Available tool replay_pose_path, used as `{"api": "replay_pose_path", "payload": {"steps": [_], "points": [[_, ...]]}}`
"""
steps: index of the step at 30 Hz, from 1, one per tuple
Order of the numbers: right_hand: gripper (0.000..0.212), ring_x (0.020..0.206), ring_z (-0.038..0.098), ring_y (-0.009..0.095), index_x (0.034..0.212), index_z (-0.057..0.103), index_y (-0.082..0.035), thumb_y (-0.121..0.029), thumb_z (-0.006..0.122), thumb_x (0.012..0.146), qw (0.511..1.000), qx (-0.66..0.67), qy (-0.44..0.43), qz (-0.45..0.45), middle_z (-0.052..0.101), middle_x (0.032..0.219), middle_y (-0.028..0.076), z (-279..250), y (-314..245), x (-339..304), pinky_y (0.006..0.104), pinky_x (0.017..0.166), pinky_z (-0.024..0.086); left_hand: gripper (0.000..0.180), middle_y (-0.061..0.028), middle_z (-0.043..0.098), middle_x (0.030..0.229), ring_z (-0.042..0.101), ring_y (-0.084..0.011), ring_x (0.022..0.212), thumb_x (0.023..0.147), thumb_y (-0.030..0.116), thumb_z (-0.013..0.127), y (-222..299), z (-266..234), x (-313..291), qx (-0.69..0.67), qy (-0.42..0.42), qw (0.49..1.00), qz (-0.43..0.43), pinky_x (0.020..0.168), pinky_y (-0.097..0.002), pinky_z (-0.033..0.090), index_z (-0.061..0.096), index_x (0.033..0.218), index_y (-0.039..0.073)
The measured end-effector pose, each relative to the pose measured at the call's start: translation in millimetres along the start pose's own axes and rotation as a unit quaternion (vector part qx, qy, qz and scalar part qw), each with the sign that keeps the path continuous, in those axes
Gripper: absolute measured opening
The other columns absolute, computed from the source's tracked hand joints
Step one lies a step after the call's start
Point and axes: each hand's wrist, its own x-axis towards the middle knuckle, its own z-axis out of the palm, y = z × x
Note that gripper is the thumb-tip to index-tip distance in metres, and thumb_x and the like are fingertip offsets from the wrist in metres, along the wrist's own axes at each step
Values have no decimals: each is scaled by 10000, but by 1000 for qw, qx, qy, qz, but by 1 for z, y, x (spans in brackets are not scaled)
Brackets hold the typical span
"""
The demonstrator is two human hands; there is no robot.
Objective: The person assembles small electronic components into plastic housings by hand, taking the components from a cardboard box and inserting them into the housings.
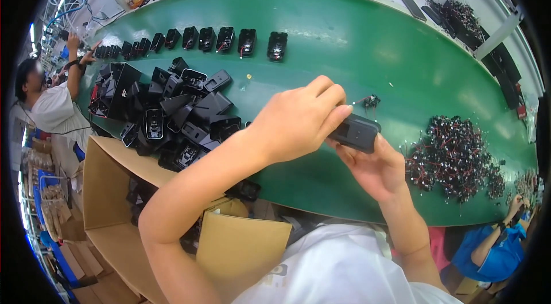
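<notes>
Between my two hands, above the green tabletop, is a black plastic housing (357, 132), box-shaped with a small opening in its face. My left hand (307, 117) reaches across and grips its far left end, thumb along the top. Fingers of my right hand (376, 166) close around its near side and right end. What lies inside the housing is hidden. Just beyond it on the table rests a small black part with wires (372, 100). To the right spreads a heap of small wired components (453, 158) with red and black leads.
Left of my arms lies a pile of black housings (195, 103) beside an open cardboard box (109, 201). Housings with red wires stand in a row (225, 39) along the far side. One person (54, 94) works at the far left, another (493, 246) at the lower right.
</notes>
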Motion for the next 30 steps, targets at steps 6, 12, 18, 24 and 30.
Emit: {"api": "replay_pose_path", "payload": {"steps": [6, 12, 18, 24, 30], "points": [[458, 1238, 566, 323, 1211, 621, 28, -246, 747, 867, 950, -288, 4, -118, 572, 1355, 172, -2, -20, 22, 395, 1048, 441, 327, -142, 617, 1027, 627, -348, 926, 932, 309, 639, -11, -32, -32, 163, -40, 986, -17, 796, -418, 508, 591, 1102, 34], [249, 1119, 582, 377, 914, 688, -43, -185, 816, 754, 509, -818, -20, -267, 543, 1350, 171, -27, -46, 169, 409, 971, 485, 901, -164, 584, 1199, 528, -359, 1165, 643, 509, 867, -42, -22, -69, 364, -225, 899, -92, 964, -438, 447, 522, 1339, 53], [285, 1177, 527, 358, 931, 693, -67, -240, 826, 749, 435, -880, -27, -189, 504, 1391, 154, -48, -32, 225, 419, 1015, 455, 681, -151, 597, 1114, 615, -343, 1040, 702, 350, 850, -56, 7, -63, 376, -271, 878, -118, 891, -444, 506, 537, 1235, 66], [254, 1198, 546, 352, 1030, 679, -80, -172, 760, 807, 395, -861, -101, -303, 514, 1381, 146, -28, -78, 173, 448, 1003, 475, 580, -160, 585, 1111, 635, -357, 973, 745, 217, 818, -58, 10, -61, 329, -205, 919, -79, 845, -445, 532, 519, 1217, 61], [229, 922, 660, 320, 996, 627, -57, -73, 710, 783, 414, -896, -159, 10, 650, 1073, 128, -29, -138, 85, 436, 799, 539, 536, -141, 569, 1068, 590, -349, 942, 756, 239, 811, -46, 29, -27, 254, -155, 954, 28, 806, -437, 524, 521, 1180, 87]]}}
